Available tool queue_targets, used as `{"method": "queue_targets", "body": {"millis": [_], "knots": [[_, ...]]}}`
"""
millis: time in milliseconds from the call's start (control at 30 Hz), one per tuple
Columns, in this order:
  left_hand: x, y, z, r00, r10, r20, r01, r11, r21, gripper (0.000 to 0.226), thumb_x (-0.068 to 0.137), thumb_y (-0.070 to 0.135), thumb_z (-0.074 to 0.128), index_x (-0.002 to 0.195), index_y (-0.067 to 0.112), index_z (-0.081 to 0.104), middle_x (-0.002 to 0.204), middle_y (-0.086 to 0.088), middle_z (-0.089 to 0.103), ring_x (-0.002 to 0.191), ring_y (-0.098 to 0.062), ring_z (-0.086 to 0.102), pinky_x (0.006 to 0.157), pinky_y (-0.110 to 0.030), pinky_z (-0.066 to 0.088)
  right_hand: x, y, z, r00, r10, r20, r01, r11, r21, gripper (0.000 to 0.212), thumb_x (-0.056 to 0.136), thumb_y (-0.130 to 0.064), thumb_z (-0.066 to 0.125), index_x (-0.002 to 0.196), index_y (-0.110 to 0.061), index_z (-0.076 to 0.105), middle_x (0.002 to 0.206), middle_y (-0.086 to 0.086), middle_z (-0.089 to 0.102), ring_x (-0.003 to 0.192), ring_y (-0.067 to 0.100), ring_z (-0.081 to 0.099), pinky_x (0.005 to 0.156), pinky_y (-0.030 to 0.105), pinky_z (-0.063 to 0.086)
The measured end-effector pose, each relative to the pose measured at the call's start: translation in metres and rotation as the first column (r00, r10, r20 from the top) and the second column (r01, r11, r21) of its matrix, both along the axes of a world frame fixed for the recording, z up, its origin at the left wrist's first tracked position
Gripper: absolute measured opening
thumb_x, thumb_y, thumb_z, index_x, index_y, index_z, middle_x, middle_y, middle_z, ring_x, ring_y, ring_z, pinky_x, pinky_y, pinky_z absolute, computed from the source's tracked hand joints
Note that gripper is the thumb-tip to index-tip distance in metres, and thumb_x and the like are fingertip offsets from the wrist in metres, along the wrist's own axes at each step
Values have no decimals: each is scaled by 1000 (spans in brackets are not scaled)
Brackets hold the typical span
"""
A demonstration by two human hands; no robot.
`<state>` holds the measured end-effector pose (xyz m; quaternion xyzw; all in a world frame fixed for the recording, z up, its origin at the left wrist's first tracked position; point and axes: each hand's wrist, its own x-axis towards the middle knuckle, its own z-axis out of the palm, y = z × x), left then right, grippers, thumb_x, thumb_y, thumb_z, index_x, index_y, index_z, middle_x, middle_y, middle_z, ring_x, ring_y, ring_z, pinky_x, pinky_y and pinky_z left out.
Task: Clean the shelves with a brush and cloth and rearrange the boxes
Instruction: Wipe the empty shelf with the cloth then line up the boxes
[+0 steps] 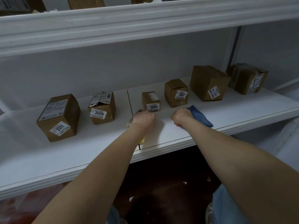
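mid-clean, i judge; left hand (pixel 143 118) grips a blurred brush (pixel 131 122) at frame centre; right hand (pixel 182 118) clutches the blue cloth (pixel 200 118) beside it on the shelf (pixel 97 151); boxes (pixel 59 117) behind stand in a row.

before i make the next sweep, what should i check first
1. Grip on the brush in the left hand: ok, though the brush is blurred.
2. Grip on the cloth in the right hand: ok.
3. Room to sweep further back: not ok, box 3004 stands just beyond the left hand.
4. Gap between box 2007 and the cloth: ok, they are apart.
5. Dust on the shelf: cannot tell.
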<state>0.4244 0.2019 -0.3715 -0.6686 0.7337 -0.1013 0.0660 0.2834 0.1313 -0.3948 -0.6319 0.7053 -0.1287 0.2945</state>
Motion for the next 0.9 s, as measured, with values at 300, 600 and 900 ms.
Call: {"method": "queue_targets", "body": {"millis": [300, 600, 900], "knots": [[-12, -22, -10, 935, -138, -326, 180, 978, 102, 42, 92, 12, 48, 134, 17, 52, 132, -15, 49, 119, -30, 50, 101, -31, 40, -10, -4, 0, 989, -9, -150, -3, 997, -80, 57, 91, -10, 52, 144, -1, 34, 146, 17, 39, 131, 33, 40, 105, 37, 40], [-4, -35, -14, 897, -206, -392, 259, 962, 88, 39, 93, 8, 46, 130, 16, 57, 129, -9, 57, 117, -25, 52, 96, -26, 40, -5, -5, -1, 995, 4, -101, -8, 999, -43, 44, 95, -8, 46, 139, 0, 43, 142, 16, 45, 129, 32, 45, 104, 37, 41], [-8, -49, -15, 846, -158, -510, 269, 951, 152, 33, 90, 7, 57, 119, 19, 67, 127, -3, 61, 116, -21, 55, 103, -30, 41, -8, -4, -4, 998, 10, -69, -17, 995, -95, 46, 94, -8, 45, 140, -9, 45, 143, 14, 45, 130, 31, 45, 106, 39, 41]]}}
